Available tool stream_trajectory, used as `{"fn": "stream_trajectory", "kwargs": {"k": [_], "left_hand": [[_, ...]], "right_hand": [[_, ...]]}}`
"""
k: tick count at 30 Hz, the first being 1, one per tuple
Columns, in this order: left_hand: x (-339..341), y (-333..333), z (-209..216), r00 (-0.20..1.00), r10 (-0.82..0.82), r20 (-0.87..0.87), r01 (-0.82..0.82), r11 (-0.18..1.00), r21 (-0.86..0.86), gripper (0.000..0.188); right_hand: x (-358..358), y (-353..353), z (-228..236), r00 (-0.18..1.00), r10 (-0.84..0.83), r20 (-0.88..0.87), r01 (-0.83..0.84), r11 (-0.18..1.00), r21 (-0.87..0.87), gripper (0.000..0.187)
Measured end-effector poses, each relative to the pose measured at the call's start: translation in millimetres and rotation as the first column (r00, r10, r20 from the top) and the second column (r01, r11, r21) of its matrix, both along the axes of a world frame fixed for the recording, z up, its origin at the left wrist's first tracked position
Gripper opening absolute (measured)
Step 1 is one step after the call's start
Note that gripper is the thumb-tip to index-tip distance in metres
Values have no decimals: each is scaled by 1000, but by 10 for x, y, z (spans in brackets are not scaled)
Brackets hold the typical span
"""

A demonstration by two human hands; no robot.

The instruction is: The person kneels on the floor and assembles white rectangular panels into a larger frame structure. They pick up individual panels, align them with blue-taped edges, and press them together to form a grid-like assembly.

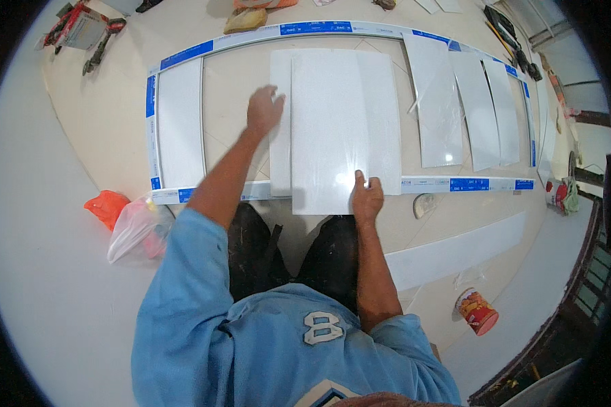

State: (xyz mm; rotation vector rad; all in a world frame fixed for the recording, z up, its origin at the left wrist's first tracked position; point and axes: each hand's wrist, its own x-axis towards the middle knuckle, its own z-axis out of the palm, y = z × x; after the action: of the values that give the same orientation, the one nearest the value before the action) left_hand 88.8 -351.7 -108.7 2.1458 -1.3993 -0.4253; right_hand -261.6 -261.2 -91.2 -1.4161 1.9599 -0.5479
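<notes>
In front of me a white panel (328,132) lies over other white panels, one showing along its left side (280,159) and one along its right (383,115). My right hand (367,198) grips the top panel at its near right corner, thumb on the upper face. That corner reaches over the near rail of a long frame (316,28) with blue and white wrapping. Close to the panel's far left edge is my left hand (265,110), its fingers slightly bent and apart, nothing seen in them. Whether it touches the sheet beneath, I cannot tell.
One white panel (180,125) fills the frame's left end; several others (436,102) lean at its right. A long white strip (458,247), a red tub (477,311) and a pale sponge-like piece (424,205) lie right. Plastic bags (140,227) lie left, red tools (81,30) far left.
</notes>
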Motion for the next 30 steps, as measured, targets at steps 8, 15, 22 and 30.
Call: {"fn": "stream_trajectory", "kwargs": {"k": [8, 15, 22, 30], "left_hand": [[695, -1551, -453, 908, -285, 307, 223, 949, 222, 57], [775, -1695, -849, 871, -387, 302, 298, 906, 302, 54], [895, -1831, -852, 888, -379, 259, 310, 911, 273, 60], [925, -1928, -795, 902, -363, 234, 306, 919, 247, 58]], "right_hand": [[411, -53, -283, 1000, -14, -21, 16, 995, 99, 48], [411, -206, -390, 974, 157, -166, -139, 983, 117, 54], [489, -284, -370, 943, 167, -286, -116, 976, 186, 55], [588, -400, -202, 827, 283, -486, -199, 955, 218, 63]]}}
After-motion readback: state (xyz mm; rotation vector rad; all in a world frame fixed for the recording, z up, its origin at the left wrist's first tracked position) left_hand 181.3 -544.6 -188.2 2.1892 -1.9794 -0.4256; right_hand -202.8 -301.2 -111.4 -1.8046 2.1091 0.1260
